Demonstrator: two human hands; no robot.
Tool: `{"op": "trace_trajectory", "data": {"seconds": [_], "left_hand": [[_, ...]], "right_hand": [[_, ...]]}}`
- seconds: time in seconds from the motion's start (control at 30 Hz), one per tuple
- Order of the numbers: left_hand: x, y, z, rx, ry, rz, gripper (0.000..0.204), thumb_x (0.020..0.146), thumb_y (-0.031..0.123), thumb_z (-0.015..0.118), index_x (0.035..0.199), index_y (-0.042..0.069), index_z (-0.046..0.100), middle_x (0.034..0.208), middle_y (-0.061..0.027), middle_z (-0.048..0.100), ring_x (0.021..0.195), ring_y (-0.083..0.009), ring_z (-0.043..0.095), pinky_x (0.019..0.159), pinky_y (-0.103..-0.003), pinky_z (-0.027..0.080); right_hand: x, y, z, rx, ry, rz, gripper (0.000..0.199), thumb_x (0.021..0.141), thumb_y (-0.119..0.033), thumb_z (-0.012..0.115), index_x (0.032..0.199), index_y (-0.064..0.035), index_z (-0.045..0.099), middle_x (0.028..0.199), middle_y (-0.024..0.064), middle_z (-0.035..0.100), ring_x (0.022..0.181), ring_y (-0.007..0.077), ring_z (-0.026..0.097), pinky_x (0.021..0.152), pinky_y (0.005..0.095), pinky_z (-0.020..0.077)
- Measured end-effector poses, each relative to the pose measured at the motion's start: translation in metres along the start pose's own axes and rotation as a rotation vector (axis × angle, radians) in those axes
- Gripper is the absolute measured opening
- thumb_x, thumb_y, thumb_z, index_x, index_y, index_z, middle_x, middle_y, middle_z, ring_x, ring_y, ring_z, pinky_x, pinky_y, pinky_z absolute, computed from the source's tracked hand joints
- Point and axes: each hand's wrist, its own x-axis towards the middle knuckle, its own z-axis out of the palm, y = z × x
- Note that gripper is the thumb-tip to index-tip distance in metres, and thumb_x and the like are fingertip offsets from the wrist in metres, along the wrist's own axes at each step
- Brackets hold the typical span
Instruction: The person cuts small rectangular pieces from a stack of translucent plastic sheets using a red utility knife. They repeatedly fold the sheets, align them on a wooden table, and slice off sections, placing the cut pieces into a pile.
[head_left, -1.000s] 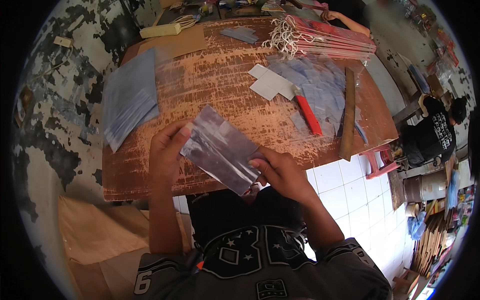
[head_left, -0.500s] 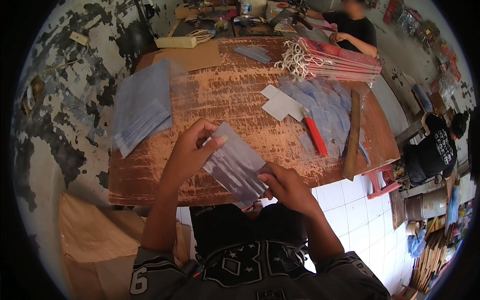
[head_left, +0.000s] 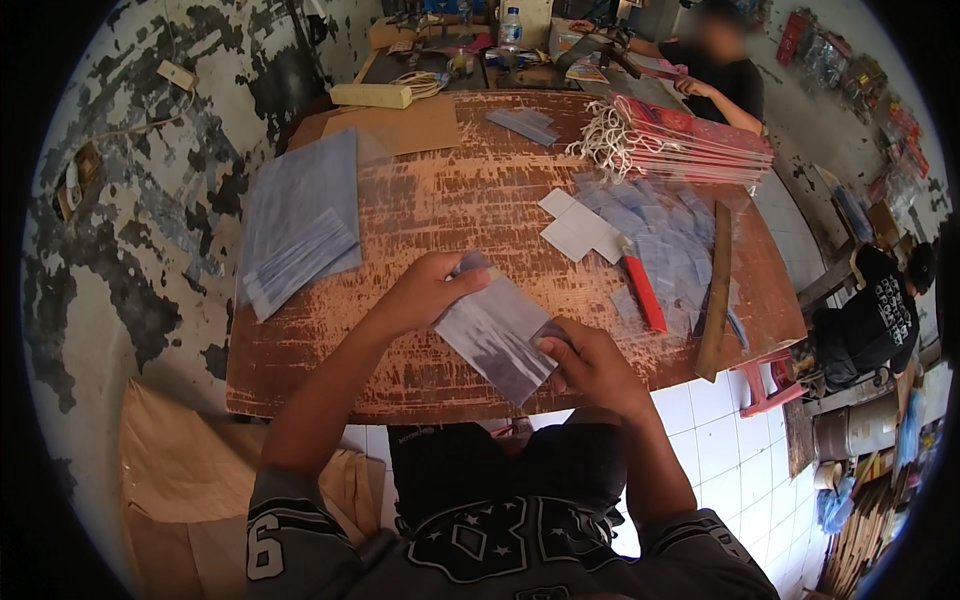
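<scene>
Between my hands is a small stack of clear plastic sheets (head_left: 497, 335), shiny and greyish, tilted over the table's near edge. My left hand (head_left: 440, 288) grips its upper left corner, thumb on top. At the lower right edge, my right hand (head_left: 590, 365) pinches it between thumb and fingers. To the left lies a larger pile of bluish plastic sheets (head_left: 310, 190) with a fanned bundle of narrower pieces (head_left: 305, 262) on it. Right of my hands, a red-handled cutter (head_left: 644, 292) rests beside a white cross-shaped card (head_left: 580, 228) and scattered plastic pieces (head_left: 670, 235).
A wooden strip (head_left: 716, 300) lies near the right edge of the worn brown table (head_left: 420, 210). Red bags with white cords (head_left: 680, 140) are stacked at the far right. Cardboard (head_left: 430, 125) and a power strip (head_left: 372, 95) sit far left. Two other people (head_left: 715, 70) are nearby.
My view has shifted, so the table appears lower and further right. The stack stays in both hands; my left hand now lies flatter along its upper corner.
</scene>
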Motion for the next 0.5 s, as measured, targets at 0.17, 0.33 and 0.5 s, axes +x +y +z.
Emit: {"op": "trace_trajectory", "data": {"seconds": [0.17,0.33,0.5], "left_hand": [[0.022,-0.024,0.003,0.133,0.03,0.128,0.033,0.099,0.032,0.065,0.105,-0.001,0.07,0.08,-0.0055,0.069,0.072,-0.0118,0.064,0.069,-0.031,0.051],[0.034,-0.032,-0.001,0.278,0.08,0.159,0.036,0.098,0.035,0.066,0.105,0.0,0.07,0.078,-0.01,0.069,0.07,-0.0166,0.065,0.07,-0.034,0.051],[0.041,-0.042,-0.001,0.331,0.12,0.178,0.037,0.098,0.036,0.066,0.101,0.0,0.071,0.078,-0.0105,0.069,0.069,-0.0172,0.065,0.069,-0.033,0.05]], "right_hand": [[0.01,0.006,-0.007,-0.101,0.02,0.027,0.024,0.106,-0.023,0.054,0.1,-0.0006,0.061,0.062,0.0061,0.058,0.056,0.0161,0.058,0.06,0.0328,0.047],[0.025,0.022,-0.003,-0.197,0.098,0.006,0.022,0.104,-0.022,0.056,0.098,-0.0014,0.061,0.061,0.0095,0.061,0.058,0.0238,0.062,0.062,0.0365,0.0489],[0.03,0.02,-0.003,-0.239,0.116,0.083,0.023,0.103,-0.024,0.057,0.102,-0.0021,0.063,0.065,0.0122,0.064,0.062,0.0278,0.067,0.063,0.039,0.0505]]}}
